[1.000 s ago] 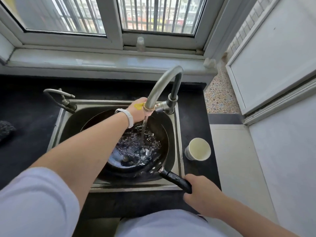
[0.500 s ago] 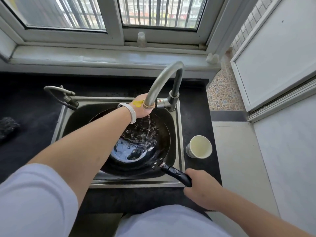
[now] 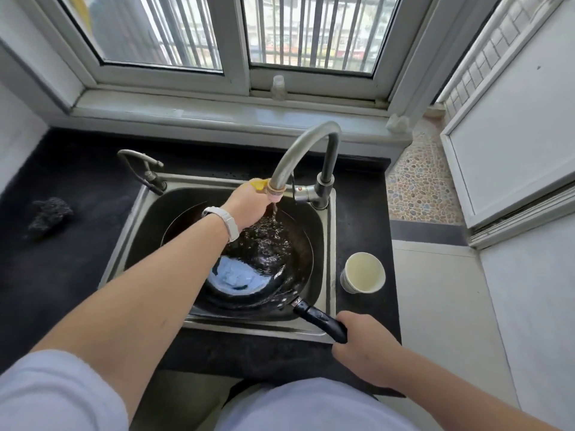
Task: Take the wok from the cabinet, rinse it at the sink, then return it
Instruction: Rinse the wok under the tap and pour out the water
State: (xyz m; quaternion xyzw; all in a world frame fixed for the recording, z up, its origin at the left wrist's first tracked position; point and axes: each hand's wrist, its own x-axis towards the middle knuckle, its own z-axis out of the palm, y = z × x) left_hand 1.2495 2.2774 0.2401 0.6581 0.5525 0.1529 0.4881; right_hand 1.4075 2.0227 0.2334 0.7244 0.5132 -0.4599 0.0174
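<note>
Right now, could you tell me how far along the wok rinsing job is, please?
Done: the wok is out of the cabinet and sits in the sink. In hand: water runs from the faucet into it and pools there; the right hand grips the handle, while the left hand is at the spout. Left: finishing the rinse, emptying the water and returning it.

no readable text, labels, brands or numbers anywhere, distant signs through window too blurred

A home kitchen: a steel sink (image 3: 329,244) with a curved tap (image 3: 298,150) set in a dark counter (image 3: 62,259), under a barred window (image 3: 311,29), paper cup (image 3: 362,273) at right
</note>
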